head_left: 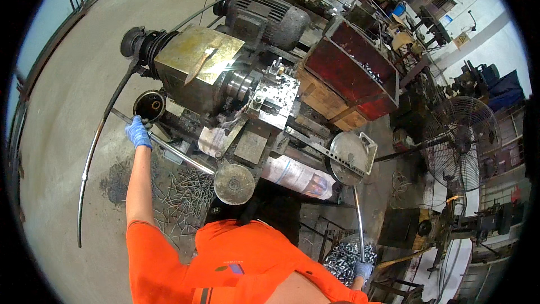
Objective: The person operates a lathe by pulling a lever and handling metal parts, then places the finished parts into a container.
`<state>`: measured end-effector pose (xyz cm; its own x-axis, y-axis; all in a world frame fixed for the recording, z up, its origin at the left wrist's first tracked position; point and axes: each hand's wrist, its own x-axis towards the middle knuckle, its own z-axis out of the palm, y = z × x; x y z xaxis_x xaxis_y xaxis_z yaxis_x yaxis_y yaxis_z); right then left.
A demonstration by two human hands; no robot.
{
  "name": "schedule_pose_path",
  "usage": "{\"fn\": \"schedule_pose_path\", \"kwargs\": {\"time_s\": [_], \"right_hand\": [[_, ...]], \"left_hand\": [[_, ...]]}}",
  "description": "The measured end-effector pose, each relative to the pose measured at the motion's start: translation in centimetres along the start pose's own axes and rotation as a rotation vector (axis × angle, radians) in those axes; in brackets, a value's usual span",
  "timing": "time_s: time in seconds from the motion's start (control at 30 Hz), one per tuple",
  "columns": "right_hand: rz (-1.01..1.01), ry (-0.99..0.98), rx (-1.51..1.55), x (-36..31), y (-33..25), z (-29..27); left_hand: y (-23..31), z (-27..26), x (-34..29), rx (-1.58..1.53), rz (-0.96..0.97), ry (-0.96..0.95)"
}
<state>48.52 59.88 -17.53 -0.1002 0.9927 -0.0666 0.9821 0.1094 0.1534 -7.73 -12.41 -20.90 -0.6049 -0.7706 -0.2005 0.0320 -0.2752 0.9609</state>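
Note:
Out to the left, my left hand [139,133], in a blue glove, closes round a metal lever [185,157] that runs to a small round disc [234,184] on the front of a lathe-like machine [197,67]. At lower right my right hand [363,271], also gloved, grips the low end of a shiny rod [359,222]. This rod comes down from beside a larger round plate [346,152]. Between the two levers sits the machine's metal tool block [275,98], wet and shiny, beside the spindle [241,86]. Whether a workpiece is in the spindle is too small to tell.
A red bin [354,62] with small metal parts stands behind the machine, near a motor [267,17]. Metal pieces fill a container [346,259] by my right hand. Scrap [188,197] litters the floor. A caged fan [461,141] stands at right.

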Motion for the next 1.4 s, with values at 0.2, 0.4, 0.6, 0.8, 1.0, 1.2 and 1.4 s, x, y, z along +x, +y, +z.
{"fn": "schedule_pose_path", "kwargs": {"time_s": [0.2,0.4,0.6,0.8,1.0,1.2,1.4], "right_hand": [[-0.011,0.07,0.064,-2.8,-2.2,-2.6],[0.004,0.05,0.03,-2.5,-1.7,-1.9],[-0.02,0.093,0.052,-2.0,-0.7,-0.8],[0.033,0.074,0.052,-3.2,-2.2,-2.3],[-0.017,0.075,0.036,-2.2,-0.8,-0.8],[-0.014,0.048,-0.004,-0.4,1.2,1.8],[0.037,-0.032,0.047,-2.5,-1.0,-0.9]], "left_hand": [[0.1,-0.2,-0.2,-0.015,0.0,0.013],[0.4,0.1,-0.6,-0.001,-0.003,0.013],[0.1,0.0,-0.3,-0.034,-0.007,-0.008],[0.1,-0.4,-0.2,-0.033,-0.016,-0.004],[0.2,-0.2,-0.4,-0.052,-0.013,-0.003],[0.5,0.3,-0.9,-0.041,-0.018,0.003],[0.6,-0.2,-0.7,-0.031,-0.026,0.005]]}}
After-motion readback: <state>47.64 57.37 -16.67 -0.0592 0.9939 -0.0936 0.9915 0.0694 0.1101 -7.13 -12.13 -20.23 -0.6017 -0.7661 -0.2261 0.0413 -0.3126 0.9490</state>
